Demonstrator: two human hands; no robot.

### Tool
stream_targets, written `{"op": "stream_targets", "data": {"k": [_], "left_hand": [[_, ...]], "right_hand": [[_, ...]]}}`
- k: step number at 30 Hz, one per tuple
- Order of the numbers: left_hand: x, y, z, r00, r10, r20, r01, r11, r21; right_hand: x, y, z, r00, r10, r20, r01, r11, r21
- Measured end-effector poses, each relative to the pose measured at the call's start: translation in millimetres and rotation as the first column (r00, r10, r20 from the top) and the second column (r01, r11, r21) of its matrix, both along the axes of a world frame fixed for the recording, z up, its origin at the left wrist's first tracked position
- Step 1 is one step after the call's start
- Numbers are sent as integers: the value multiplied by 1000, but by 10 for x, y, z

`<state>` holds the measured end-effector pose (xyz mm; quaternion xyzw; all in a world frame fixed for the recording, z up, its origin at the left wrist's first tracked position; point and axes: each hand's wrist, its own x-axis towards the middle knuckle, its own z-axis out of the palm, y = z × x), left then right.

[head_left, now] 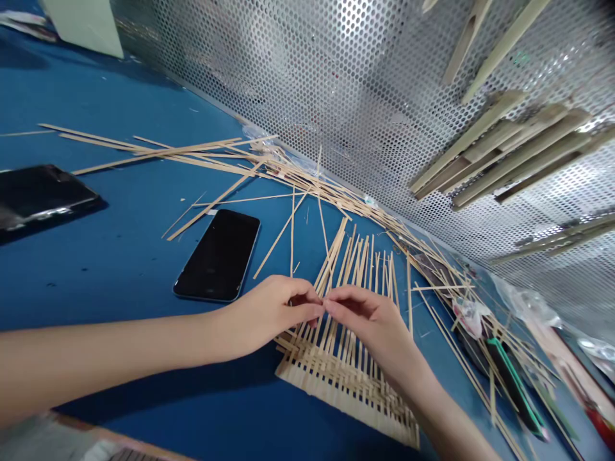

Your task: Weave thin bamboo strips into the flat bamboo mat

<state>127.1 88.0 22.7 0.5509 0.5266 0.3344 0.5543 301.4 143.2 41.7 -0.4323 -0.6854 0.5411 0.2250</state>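
The left hand (269,314) and right hand (369,326) meet at their fingertips, both closed in a pinch on the upright bamboo strips (358,272) that rise from the far edge of a partly woven bamboo mat (343,390). The mat lies flat on a blue table (96,109), beneath and just ahead of the hands. At the mat's 10 o'clock, a black smartphone (218,255) lies face up, with a larger dark device (41,195) farther along at about 9 o'clock. At 2 o'clock, a dark tool with a green edge (514,387) and a crumpled plastic bag (523,301) lie among scattered strips. A loose heap of thin bamboo strips (269,163) sprawls across the table at 12 o'clock, against a perforated metal panel (298,70), where wider bamboo slats (500,150) hang at 1 o'clock.
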Motion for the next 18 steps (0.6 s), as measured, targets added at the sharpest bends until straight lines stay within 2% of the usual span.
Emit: {"op": "stream_targets", "data": {"k": [4, 9, 12, 15, 18], "left_hand": [[2, 7, -29, 998, -18, 65, 21, 999, -35], [40, 2, -48, 991, -55, 124, 69, 990, -120], [47, -20, -3, 987, -96, 126, 114, 983, -143], [33, -40, 39, 993, -74, 96, 84, 991, -104], [14, -30, 18, 999, -27, 44, 28, 1000, -1]], "right_hand": [[-1, 8, 5, 999, 25, 43, -22, 998, -65], [-33, 41, 21, 998, -58, 11, 59, 969, -241], [-57, 56, 27, 996, -73, -41, 56, 947, -315], [-79, 46, 7, 989, -100, -105, 60, 942, -329], [-98, 21, -21, 978, -133, -159, 79, 949, -304]]}}
